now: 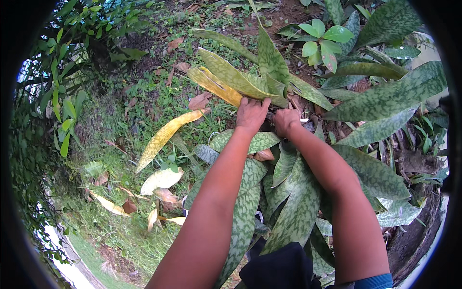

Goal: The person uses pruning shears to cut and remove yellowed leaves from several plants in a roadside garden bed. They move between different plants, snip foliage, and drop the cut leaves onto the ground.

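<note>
My left hand [252, 112] grips the base of a yellowed snake plant leaf [220, 86], and its fingertips also touch the mottled green leaf [236, 74] just above. Close on its right, my right hand [287, 121] is curled into a fist low in the clump. A short white end [304, 120] juts out of that fist; the rest of this object is hidden by the fingers. Something dark shows between the two hands, too small to make out. Broad green snake plant leaves [296, 202] spread beneath both forearms.
A loose-looking yellow leaf [168, 135] lies on the weedy ground to the left, with a pale leaf [162, 180] and dry brown leaves below it. More snake plant leaves [389, 94] crowd the right side. A leafy shrub [47, 119] borders the far left.
</note>
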{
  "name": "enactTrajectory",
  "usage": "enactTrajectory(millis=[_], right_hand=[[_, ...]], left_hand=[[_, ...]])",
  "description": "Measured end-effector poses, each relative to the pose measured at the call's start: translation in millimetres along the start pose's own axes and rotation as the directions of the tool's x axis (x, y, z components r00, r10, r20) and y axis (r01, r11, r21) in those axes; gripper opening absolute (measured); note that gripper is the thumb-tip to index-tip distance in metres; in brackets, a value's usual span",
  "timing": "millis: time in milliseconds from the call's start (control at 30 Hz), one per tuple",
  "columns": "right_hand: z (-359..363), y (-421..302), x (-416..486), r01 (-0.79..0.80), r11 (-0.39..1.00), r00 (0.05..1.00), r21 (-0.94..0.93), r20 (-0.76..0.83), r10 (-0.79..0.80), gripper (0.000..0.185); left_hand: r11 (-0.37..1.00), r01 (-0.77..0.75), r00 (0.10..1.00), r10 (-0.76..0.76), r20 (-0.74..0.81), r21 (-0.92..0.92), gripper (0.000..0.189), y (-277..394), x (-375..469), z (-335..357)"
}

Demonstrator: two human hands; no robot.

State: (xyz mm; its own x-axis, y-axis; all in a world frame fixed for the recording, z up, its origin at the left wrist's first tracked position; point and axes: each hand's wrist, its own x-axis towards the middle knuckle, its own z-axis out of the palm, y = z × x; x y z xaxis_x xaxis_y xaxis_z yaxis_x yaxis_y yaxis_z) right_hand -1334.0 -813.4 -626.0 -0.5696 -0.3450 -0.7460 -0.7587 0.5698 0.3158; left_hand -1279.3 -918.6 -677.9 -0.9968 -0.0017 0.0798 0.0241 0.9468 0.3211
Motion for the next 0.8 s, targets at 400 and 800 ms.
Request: enactTrajectory(millis=[400,800], right_hand=[[-4,16,4,0.105,0.984,0.994,-0.141,0.049,-0.099,0.039],[8,12,24,0.140,0.900,0.988,-0.413,-0.008,-0.157,0.025]], left_hand=[[0.997,0.041,0.999,-0.038,-0.033,0.066,0.024,-1,-5,5],[1.000,0.024,0.990,-0.024,-0.142,0.001,0.017,3,-8,7]])
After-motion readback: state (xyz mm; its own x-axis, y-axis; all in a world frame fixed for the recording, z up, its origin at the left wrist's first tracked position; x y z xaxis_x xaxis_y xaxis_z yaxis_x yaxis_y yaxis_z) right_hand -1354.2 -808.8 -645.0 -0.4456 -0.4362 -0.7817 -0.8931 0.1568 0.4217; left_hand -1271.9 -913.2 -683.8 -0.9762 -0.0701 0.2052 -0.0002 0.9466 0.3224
